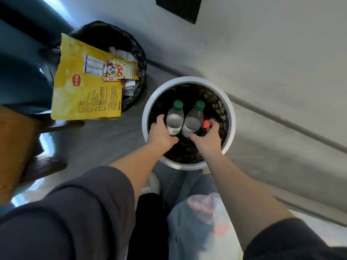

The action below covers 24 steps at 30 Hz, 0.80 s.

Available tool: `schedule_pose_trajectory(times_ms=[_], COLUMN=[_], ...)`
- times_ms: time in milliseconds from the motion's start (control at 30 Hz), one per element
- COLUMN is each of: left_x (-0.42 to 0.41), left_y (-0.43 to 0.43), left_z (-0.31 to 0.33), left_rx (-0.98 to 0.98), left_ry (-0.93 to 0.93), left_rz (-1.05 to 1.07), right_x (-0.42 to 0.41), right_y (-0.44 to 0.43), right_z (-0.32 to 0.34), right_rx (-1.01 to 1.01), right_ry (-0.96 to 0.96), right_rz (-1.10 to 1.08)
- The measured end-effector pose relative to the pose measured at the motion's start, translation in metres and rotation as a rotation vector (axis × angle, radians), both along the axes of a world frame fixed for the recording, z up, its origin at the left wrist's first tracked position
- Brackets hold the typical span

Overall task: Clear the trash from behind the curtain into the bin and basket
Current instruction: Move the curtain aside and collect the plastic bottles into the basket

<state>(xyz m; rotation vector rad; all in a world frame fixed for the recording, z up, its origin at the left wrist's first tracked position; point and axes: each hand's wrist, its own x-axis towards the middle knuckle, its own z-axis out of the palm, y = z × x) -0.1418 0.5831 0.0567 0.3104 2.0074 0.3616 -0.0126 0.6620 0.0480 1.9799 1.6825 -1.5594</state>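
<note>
Head view: the basket, a round container with a white rim and dark mesh wall, stands on the grey floor at frame centre. Two clear bottles are inside its opening, side by side and touching, caps pointing toward 12 o'clock.

- The left green-capped bottle is gripped at its lower body by the left hand, fingers curled round its 9 o'clock side.
- The right green-capped bottle is gripped at its base by the right hand, thumb on the bottle's 6 o'clock end.
- A red-capped bottle lies just beside the right bottle at its 3 o'clock side, under the right fingers; whether they hold it cannot be determined.

At 10 o'clock from the basket, near but apart, stands the bin with a black liner. A large yellow package projects over its rim, with a small printed packet lying on top.

At 6 o'clock from the basket, a translucent plastic bag lies below the right forearm. A white shoe shows at its 10 o'clock. Wooden furniture occupies the frame's 9 o'clock edge.
</note>
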Motion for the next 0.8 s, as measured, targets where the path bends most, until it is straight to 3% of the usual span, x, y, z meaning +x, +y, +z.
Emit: schedule_pose_trajectory(times_ms=[233,500,800], left_x=[-0.013,-0.034,-0.043], left_y=[-0.009,-0.061,-0.208], left_z=[0.051,0.129,0.206], left_rx=[-0.027,-0.01,-0.336], left_ry=[0.041,0.171,0.383], left_rz=[-0.071,-0.299,-0.396], right_x=[0.004,-0.002,-0.057], right_y=[-0.001,-0.023,-0.132], right_z=[0.05,0.114,0.175], right_rx=[0.047,0.206,0.388], right_ry=[-0.049,-0.247,-0.333], right_rz=[0.151,0.749,1.368])
